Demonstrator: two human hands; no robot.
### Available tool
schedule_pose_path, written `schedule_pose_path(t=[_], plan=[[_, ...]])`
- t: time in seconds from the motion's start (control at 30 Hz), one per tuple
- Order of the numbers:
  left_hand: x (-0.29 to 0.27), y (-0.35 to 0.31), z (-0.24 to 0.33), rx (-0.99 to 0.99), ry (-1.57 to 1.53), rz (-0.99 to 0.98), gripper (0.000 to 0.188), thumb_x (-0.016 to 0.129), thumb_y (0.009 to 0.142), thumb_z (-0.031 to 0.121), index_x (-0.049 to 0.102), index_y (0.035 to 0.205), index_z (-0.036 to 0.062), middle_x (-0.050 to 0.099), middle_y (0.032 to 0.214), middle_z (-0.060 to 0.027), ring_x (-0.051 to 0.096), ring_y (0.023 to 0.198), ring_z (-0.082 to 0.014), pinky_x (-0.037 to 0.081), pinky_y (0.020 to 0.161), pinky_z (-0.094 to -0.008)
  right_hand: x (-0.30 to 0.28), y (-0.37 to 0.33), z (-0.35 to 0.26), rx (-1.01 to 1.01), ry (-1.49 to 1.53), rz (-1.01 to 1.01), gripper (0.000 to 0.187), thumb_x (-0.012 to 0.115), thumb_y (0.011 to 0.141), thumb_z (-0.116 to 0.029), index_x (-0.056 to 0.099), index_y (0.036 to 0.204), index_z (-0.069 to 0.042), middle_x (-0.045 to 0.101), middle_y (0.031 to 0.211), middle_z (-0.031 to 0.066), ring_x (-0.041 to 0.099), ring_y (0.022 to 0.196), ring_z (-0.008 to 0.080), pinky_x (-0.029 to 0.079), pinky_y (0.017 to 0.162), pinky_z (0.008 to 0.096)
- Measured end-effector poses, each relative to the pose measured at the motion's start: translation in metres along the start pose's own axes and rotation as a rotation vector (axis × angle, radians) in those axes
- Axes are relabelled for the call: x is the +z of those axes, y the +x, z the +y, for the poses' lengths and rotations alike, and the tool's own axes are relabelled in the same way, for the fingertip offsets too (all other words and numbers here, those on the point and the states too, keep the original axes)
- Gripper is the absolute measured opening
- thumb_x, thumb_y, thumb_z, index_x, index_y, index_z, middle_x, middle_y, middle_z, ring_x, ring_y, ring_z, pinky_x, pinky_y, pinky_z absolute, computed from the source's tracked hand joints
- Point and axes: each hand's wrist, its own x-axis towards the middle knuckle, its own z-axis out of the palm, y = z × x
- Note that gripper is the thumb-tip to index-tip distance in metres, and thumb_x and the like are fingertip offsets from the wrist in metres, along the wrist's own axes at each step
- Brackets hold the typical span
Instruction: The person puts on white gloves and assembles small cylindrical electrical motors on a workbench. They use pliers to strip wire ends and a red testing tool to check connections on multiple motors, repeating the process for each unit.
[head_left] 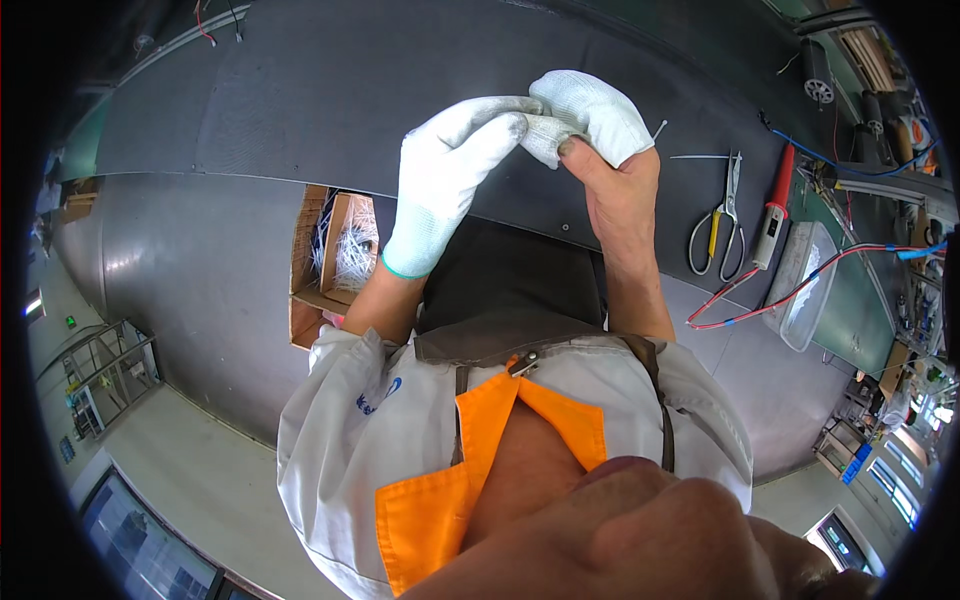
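Note:
Over the dark bench top my two hands meet at a white knit work glove [590,105]. My left hand [455,150] wears a white glove with a teal cuff, and its thumb and fingers close on the fabric of the other glove. That glove covers the fingers of my right hand [615,175], while the thumb and wrist are bare. The right thumb presses on a greyish, soiled part of the fabric. Whether anything else lies between the fingers is hidden. A thin white strip [660,130], like a cable tie, shows just behind the right hand.
Right of my hands lie scissors [722,215] with a yellow part, a red-and-white corded hand tool [773,215] and a clear plastic tray [808,285]. A cardboard box [307,250] holding many thin white strips stands left of my lap. Motor-like cylinders [817,75] sit far right.

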Motion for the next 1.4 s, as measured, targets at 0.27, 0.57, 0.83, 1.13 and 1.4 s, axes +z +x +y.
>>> schedule_pose_path(t=[0.27, 0.57, 0.83, 1.13, 1.4], plan=[[0.0, -0.002, 0.002, -0.049, -0.013, -0.015, 0.026, 0.07, 0.096, 0.014, 0.073, 0.116, -0.0028, 0.075, 0.106, -0.0074, 0.067, 0.096, -0.0111, 0.053, 0.086, -0.024, 0.0, 0.002, 0.001, 0.021, -0.025, -0.008, 0.04, 0.071, 0.084, -0.005, 0.067, 0.123, 0.004, 0.071, 0.113, 0.0097, 0.066, 0.103, 0.0178, 0.051, 0.093, 0.0305], [-0.004, 0.0, -0.004, -0.087, -0.186, -0.037, 0.029, 0.067, 0.099, 0.018, 0.072, 0.118, -0.0042, 0.074, 0.107, -0.0072, 0.066, 0.098, -0.0114, 0.051, 0.091, -0.0259, -0.006, 0.004, 0.004, 0.03, 0.061, -0.032, 0.046, 0.081, 0.082, -0.012, 0.067, 0.124, 0.004, 0.071, 0.116, 0.0116, 0.067, 0.107, 0.0194, 0.052, 0.096, 0.0321], [-0.006, 0.0, -0.012, -0.083, -0.191, -0.046, 0.03, 0.067, 0.099, 0.016, 0.07, 0.118, -0.0058, 0.074, 0.106, -0.0087, 0.067, 0.097, -0.0126, 0.052, 0.09, -0.0269, -0.003, 0.002, 0.004, 0.037, 0.051, -0.024, 0.043, 0.074, 0.083, -0.006, 0.067, 0.124, 0.004, 0.071, 0.117, 0.011, 0.067, 0.107, 0.019, 0.052, 0.096, 0.0324], [0.003, -0.005, -0.014, -0.159, -0.229, -0.092, 0.034, 0.064, 0.1, 0.017, 0.066, 0.124, -0.0078, 0.072, 0.109, -0.0086, 0.065, 0.101, -0.013, 0.049, 0.094, -0.0281, 0.001, 0.003, 0.012, 0.031, -0.053, -0.034, 0.039, 0.068, 0.081, 0.001, 0.069, 0.12, 0.003, 0.069, 0.118, 0.0088, 0.065, 0.107, 0.0177, 0.049, 0.095, 0.03], [0.002, 0.002, -0.021, -0.176, -0.423, -0.137, 0.036, 0.06, 0.104, 0.027, 0.07, 0.115, -0.005, 0.073, 0.101, -0.0096, 0.068, 0.086, -0.0137, 0.053, 0.082, -0.028, -0.006, 0.005, 0.018, 0.034, -0.039, -0.019, 0.036, 0.068, 0.085, -0.001, 0.068, 0.121, 0.003, 0.069, 0.118, 0.009, 0.064, 0.109, 0.0179, 0.048, 0.097, 0.031]])
